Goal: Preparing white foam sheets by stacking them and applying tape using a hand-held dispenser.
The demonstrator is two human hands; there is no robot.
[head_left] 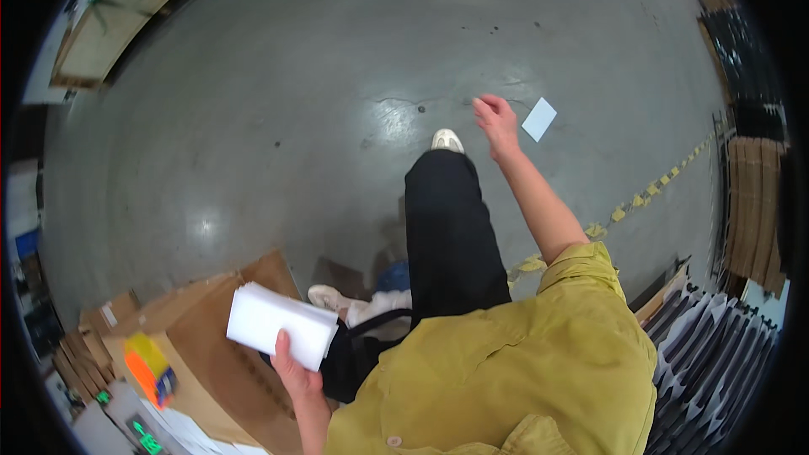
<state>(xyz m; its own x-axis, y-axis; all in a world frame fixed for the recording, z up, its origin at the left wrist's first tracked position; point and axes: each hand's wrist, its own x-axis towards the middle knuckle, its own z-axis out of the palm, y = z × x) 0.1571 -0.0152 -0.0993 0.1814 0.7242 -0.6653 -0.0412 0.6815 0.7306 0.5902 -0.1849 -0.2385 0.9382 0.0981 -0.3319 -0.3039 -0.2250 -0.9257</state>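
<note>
Lying just beyond right fingers [487, 106], white card [539, 119]

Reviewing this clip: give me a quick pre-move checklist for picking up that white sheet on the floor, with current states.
1. Right hand free and open: ok.
2. Right hand near the white sheet but apart from it: ok.
3. Sheet lies flat on bare grey floor: ok.
4. Left hand grip on white stack: ok.
5. Footing, forward shoe planted: cannot tell.
</note>
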